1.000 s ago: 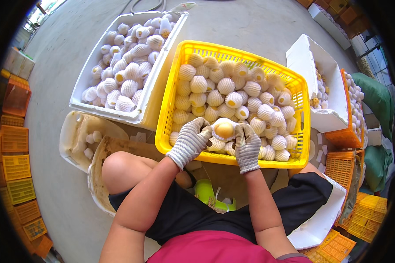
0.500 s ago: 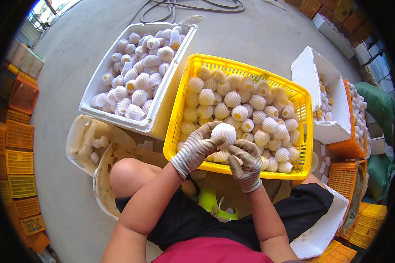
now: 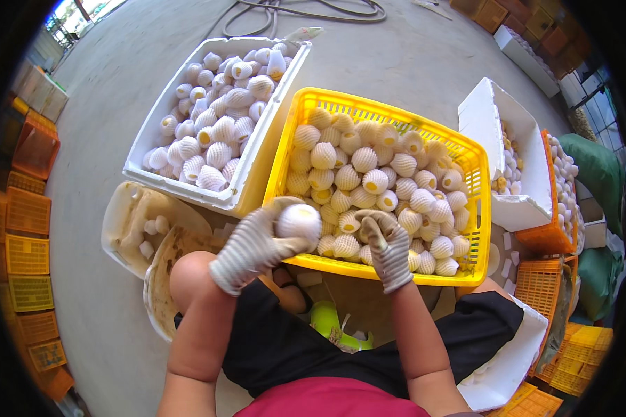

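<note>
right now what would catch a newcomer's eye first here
The bright yellow crate at centre, heaped with fruit in white foam nets, stands out most. Just in front of it, the gloved left hand holds one netted fruit lifted, while the gloved right hand rests on the pile at the crate's near edge. A white foam box of more netted fruit sits to the upper left.

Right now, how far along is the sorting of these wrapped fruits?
Done: the white foam box already holds a deep pile of net-wrapped fruits. In hand: the left hand grips one wrapped fruit lifted at the near left corner of the yellow crate, while the right hand rests among the crate's fruits. Left: the crate looks nearly full.
</note>
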Available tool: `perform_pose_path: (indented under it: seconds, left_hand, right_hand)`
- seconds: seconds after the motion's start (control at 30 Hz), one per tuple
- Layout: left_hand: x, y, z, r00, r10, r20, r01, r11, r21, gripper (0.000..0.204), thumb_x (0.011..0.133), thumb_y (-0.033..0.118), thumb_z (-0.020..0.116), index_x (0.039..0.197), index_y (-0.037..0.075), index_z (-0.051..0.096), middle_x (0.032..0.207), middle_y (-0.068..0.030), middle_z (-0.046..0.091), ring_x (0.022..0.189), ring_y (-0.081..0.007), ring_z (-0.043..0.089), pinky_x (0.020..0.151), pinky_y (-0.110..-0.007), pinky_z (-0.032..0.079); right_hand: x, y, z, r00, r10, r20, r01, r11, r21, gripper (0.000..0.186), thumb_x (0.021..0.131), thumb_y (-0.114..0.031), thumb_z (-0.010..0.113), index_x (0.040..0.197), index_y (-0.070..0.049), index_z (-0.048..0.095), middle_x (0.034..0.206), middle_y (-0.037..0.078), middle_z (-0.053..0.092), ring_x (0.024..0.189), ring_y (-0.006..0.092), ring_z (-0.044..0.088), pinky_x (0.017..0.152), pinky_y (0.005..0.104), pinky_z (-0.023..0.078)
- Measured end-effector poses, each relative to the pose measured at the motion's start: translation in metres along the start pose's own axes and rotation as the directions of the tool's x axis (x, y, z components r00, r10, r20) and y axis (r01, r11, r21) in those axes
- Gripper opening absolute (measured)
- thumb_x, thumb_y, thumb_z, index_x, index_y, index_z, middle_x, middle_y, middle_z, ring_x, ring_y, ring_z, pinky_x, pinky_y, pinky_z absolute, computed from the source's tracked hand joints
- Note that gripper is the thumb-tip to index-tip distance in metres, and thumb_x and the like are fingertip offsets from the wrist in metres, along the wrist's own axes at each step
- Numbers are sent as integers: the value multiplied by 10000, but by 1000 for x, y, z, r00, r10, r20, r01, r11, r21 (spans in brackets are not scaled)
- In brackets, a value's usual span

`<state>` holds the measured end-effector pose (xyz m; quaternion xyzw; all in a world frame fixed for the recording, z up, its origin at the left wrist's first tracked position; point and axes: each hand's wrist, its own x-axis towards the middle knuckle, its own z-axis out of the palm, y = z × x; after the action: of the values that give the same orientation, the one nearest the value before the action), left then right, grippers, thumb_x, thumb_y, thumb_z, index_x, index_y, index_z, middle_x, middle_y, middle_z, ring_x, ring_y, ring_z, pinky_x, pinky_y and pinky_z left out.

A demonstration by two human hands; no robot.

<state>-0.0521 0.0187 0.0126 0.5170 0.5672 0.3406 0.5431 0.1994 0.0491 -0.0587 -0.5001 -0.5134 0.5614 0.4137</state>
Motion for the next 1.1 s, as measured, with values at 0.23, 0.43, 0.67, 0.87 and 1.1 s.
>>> perform_pose_path:
  seconds: [0.23,0.43,0.67,0.87,1.1]
  left_hand:
    - [-105,-79,-149,693,-342,-634,409,912,-44,411,832,326,722,1098,45,583,761,-38,582,575,-99,543,525,-243,469]
    - [-237,-411,-176,139,-671,-728,931,340,-135,505,911,478,536,1188,64,618,1199,-245,582,1144,-369,523,913,-416,447]
    - [-125,-201,-136,521,-313,-794,136,949,-285,442,944,194,626,1314,-21,514,1047,-114,640,856,-174,604,781,-286,504]
    - [-65,26,-72,732,136,-667,-281,953,-114,350,934,50,625,1277,37,553,982,-37,606,775,-57,577,694,-189,511]
    - [24,6,48,949,312,35,-314,942,119,737,781,163,765,1450,117,459,1387,-104,509,1214,-232,532,949,-318,501]
  right_hand:
    - [58,61,-9,990,-27,140,129,584,-801,532,773,-258,773,1263,-125,613,1255,175,609,1157,337,581,995,430,473]
    - [102,74,-14,952,-282,-119,-30,301,-953,700,759,-291,783,1390,-197,494,1432,152,459,1241,400,509,1014,463,466]
    - [117,47,-45,996,-10,-94,-83,381,-921,653,763,-268,771,1359,-172,520,1348,182,527,1201,379,555,1007,478,472]
    - [69,54,-53,966,256,-25,-252,962,104,386,893,-430,664,1098,-106,625,805,3,637,564,71,515,462,220,370]
    - [7,0,-19,843,439,311,-537,646,543,566,892,-650,565,1112,-132,619,792,-9,648,446,47,464,346,160,304]
